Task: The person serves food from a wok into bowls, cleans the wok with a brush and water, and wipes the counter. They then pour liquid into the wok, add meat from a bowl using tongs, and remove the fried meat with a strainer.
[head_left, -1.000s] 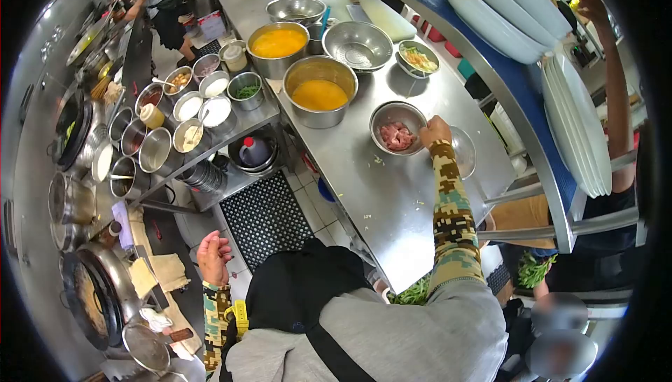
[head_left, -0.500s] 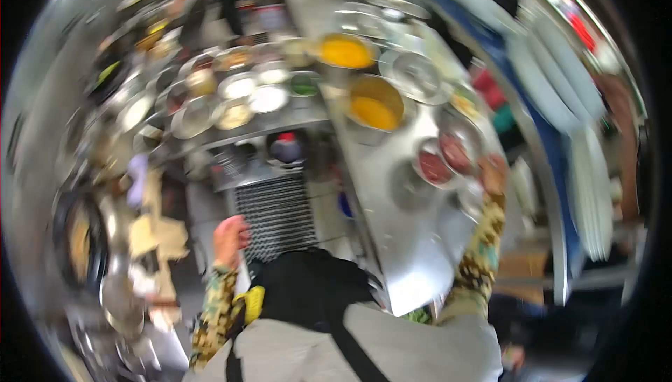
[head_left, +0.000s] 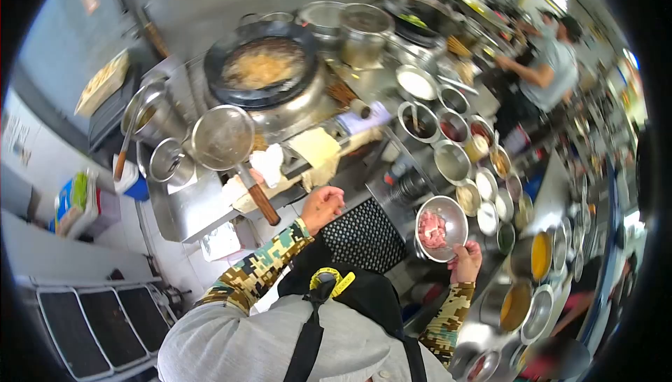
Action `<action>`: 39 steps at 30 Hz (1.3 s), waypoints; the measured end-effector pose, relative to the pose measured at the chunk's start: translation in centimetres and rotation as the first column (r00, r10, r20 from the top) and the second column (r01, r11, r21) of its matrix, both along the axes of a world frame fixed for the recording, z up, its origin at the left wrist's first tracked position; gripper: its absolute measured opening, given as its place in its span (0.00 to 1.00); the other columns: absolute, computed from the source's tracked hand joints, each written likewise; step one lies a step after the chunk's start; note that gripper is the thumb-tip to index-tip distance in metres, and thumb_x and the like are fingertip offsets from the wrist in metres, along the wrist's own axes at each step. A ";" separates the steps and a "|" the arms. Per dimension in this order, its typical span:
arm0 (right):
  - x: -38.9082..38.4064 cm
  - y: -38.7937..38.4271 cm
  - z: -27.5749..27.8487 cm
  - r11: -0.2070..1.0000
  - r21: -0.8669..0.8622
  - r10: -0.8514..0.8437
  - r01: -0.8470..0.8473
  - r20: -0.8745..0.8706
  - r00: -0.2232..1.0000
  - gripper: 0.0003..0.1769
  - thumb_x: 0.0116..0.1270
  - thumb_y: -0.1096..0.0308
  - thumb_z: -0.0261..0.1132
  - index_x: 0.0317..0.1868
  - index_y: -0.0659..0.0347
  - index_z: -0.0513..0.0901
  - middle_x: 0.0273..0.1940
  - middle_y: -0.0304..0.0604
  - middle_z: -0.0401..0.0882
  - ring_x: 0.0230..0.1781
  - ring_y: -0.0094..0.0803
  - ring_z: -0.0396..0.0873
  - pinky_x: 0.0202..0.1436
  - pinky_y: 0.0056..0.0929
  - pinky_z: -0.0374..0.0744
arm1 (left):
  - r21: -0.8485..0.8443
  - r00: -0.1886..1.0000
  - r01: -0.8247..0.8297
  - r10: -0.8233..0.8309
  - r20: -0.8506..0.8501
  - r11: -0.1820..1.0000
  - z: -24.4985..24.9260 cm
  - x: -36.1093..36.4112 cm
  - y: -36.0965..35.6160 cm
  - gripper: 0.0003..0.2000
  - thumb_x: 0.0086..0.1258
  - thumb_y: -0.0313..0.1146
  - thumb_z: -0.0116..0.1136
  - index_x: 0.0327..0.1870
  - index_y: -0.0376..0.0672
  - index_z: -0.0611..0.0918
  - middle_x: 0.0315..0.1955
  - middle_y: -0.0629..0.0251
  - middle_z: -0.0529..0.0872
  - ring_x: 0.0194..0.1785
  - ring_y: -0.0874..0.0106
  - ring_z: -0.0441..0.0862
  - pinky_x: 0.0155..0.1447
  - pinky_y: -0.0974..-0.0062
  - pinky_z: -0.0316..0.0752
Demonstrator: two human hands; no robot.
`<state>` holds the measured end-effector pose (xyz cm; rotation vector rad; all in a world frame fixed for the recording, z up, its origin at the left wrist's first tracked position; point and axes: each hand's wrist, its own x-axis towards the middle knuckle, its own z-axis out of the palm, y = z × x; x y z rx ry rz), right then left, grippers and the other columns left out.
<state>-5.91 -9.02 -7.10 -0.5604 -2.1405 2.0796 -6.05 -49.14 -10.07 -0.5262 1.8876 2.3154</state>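
In the head view, my right hand (head_left: 465, 263) grips the rim of a metal bowl (head_left: 457, 222) between thumb and fingers. Pieces of raw meat (head_left: 432, 231) lie inside the bowl, which is held up off the counter. My left hand (head_left: 322, 209) is loosely closed in front of my body, with nothing visible in it. Closest to that hand is the wooden handle (head_left: 263, 205) of a round strainer (head_left: 222, 137), which rests on the stove's edge. Behind the strainer sits a black-rimmed wok (head_left: 218, 77) with bubbling, foamy oil (head_left: 269, 67).
Sauce and seasoning containers (head_left: 451, 161) crowd the station ahead right. Pots with orange liquid (head_left: 505, 306) stand on the right counter. Tall metal pots (head_left: 366, 35) are beside the wok. A co-worker (head_left: 549, 67) stands farther back. A black mat (head_left: 364, 236) covers the floor.
The view has swung left from the steel counter toward the stove and wok. My right hand has lifted a bowl of meat off the counter. My left hand stays closed.
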 end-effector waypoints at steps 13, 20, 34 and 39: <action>-22.9 -14.7 2.2 0.811 0.407 0.493 -0.420 -0.091 0.865 0.12 0.59 0.72 0.66 0.41 0.60 0.74 0.26 0.37 0.76 0.11 0.23 0.69 0.13 0.21 0.69 | 0.374 0.737 -0.667 0.646 0.199 0.645 -7.9 6.7 -14.2 0.23 0.70 0.36 0.57 0.63 0.40 0.67 0.51 0.53 0.79 0.49 0.59 0.79 0.54 0.62 0.76; -27.9 -25.6 6.6 0.769 0.038 0.635 -0.638 0.064 0.770 0.11 0.59 0.69 0.65 0.39 0.61 0.73 0.25 0.37 0.76 0.12 0.22 0.68 0.14 0.20 0.67 | 0.315 0.652 -0.745 0.741 0.162 0.587 1.5 5.9 -12.5 0.21 0.68 0.25 0.50 0.63 0.38 0.70 0.46 0.57 0.82 0.30 0.76 0.77 0.33 0.78 0.77; -35.7 -20.5 5.1 0.756 -0.097 0.642 -0.647 -0.076 0.763 0.12 0.59 0.75 0.66 0.38 0.57 0.69 0.24 0.35 0.74 0.10 0.22 0.68 0.10 0.20 0.66 | -0.656 0.480 -0.735 0.815 -0.325 0.172 4.4 2.4 -11.8 0.29 0.59 0.17 0.49 0.67 0.27 0.67 0.49 0.46 0.83 0.52 0.63 0.83 0.57 0.72 0.75; -36.3 -17.5 4.3 0.765 -0.140 0.621 -0.629 -0.099 0.778 0.13 0.59 0.74 0.66 0.39 0.57 0.70 0.24 0.36 0.75 0.09 0.22 0.68 0.10 0.19 0.66 | -0.872 0.749 -0.468 0.458 -0.478 -0.145 9.9 -1.9 -16.5 0.29 0.59 0.22 0.52 0.66 0.33 0.69 0.49 0.44 0.82 0.44 0.46 0.81 0.49 0.55 0.77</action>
